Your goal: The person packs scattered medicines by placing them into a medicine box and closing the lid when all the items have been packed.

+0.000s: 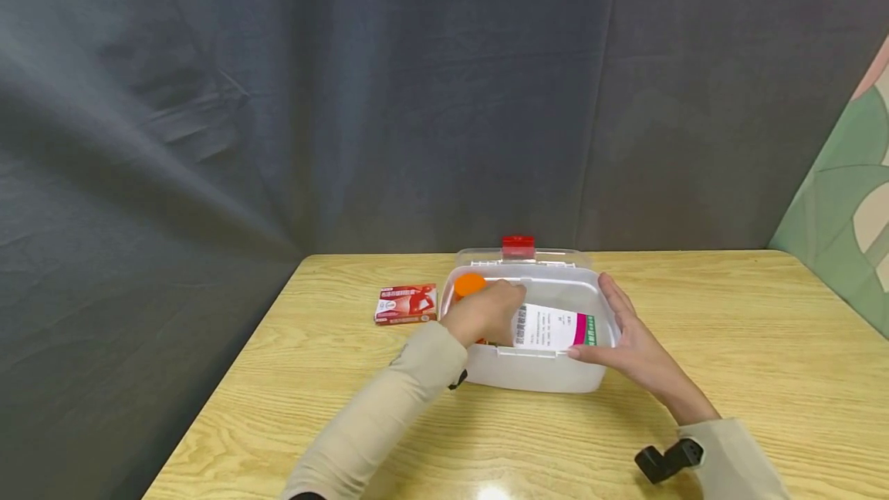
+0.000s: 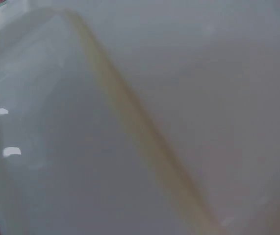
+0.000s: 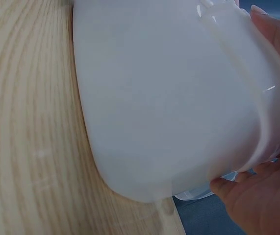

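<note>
A translucent white plastic storage box stands on the table. My left hand reaches down inside it, fingertips at the left end of a white medicine carton with a magenta and green end. The fingers are partly hidden, and I cannot tell whether they grip the carton. An orange-capped bottle is in the box beside that hand. My right hand holds the box's right end, thumb on the front rim and fingers along the side. In the left wrist view, the box wall fills most of the picture.
A red and white medicine carton lies on the table just left of the box. The box's clear lid with a red latch hangs back behind it. A dark grey curtain stands at the table's far edge.
</note>
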Demonstrator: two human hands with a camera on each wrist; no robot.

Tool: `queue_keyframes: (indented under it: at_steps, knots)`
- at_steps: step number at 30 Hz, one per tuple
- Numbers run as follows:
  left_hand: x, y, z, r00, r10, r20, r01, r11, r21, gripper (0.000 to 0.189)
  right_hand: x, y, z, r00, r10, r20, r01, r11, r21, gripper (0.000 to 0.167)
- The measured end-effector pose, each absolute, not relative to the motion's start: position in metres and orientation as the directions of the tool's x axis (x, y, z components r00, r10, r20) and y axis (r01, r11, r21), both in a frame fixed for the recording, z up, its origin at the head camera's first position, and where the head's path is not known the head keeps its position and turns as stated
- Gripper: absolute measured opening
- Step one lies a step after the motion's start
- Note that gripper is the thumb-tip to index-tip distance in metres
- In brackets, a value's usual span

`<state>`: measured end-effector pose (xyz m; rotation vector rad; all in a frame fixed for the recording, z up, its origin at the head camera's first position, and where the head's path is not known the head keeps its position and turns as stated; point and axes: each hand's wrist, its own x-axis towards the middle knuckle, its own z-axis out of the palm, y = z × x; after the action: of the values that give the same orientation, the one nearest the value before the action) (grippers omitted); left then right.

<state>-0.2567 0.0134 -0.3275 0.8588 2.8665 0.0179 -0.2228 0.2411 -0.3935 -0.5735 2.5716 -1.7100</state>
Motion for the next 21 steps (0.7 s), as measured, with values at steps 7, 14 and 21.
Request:
queue_keyframes:
  at_steps: [7,14,21]
  knots:
    - [-0.2553,0.0191,-0.3300,-0.844,0.513,-0.160,0.520,0.854,-0.005,0.027,-0.2229,0.2414,-0.3937,-0.934,-0.299,0.194,-0.297,0.352,-0.887,0.117]
    - [-0.2536,0.0178,-0.3289,-0.852,0.494,-0.172,0.498,0.867,0.022,0.027,-0.2229,0.2414,-0.3932,-0.935,-0.295,0.197,-0.301,0.368,-0.880,0.118]
    - [-0.2543,0.0134,-0.3269,-0.835,0.517,-0.186,0.516,0.855,0.059,0.033,-0.2230,0.2410,-0.3929,-0.936,-0.293,0.194,-0.299,0.374,-0.878,0.118]
